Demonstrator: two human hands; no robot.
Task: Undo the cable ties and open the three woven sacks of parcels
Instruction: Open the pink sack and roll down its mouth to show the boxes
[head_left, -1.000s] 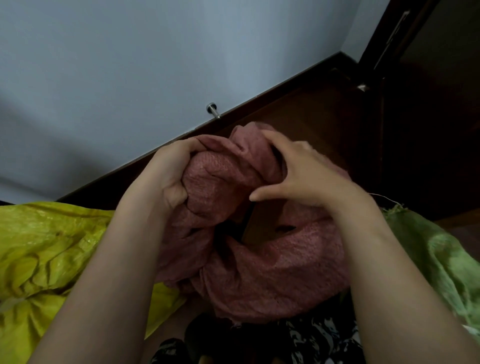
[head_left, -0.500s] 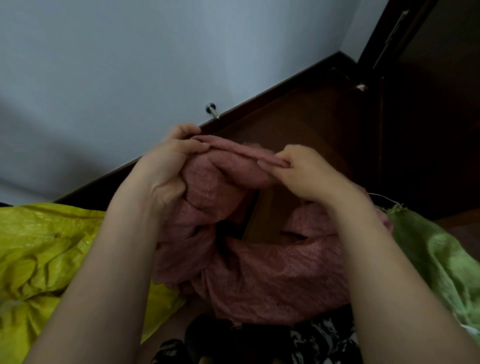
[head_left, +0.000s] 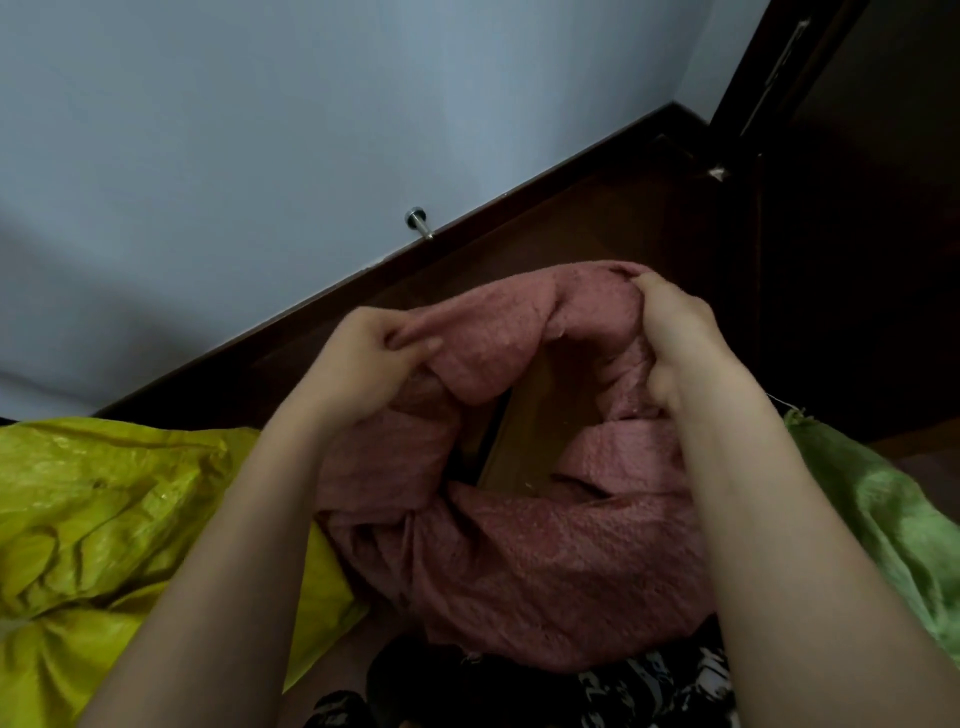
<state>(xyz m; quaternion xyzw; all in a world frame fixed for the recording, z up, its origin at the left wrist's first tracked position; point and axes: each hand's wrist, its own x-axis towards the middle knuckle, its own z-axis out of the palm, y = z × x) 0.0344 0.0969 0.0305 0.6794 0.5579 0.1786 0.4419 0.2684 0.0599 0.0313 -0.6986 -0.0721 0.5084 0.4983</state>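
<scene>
The pink woven sack (head_left: 545, 545) sits in the lower centre of the frame, between a yellow sack (head_left: 104, 519) at lower left and a green sack (head_left: 883, 509) at lower right, all on a dark wooden floor (head_left: 597, 208) near the wall (head_left: 311, 130). Its mouth is already spread into a wide ring, and a brown cardboard parcel (head_left: 524, 431) shows inside the opening. No cable tie is visible on it.

The left hand (head_left: 358, 364) pinches the rim on the left side of the opening, fingers curled over a fold of cloth. The right hand (head_left: 675, 343) is clenched round a bunched section of rim at the upper right.

The sack cloth looks soft and limp, creasing and rolling easily, with a coarse weave that should give a sure grip and little slip. It probably weighs almost nothing itself; the load is the parcel within. The rolled rim seems the best place to hold, on opposite sides, so the mouth pulls open evenly without dragging the contents.
</scene>
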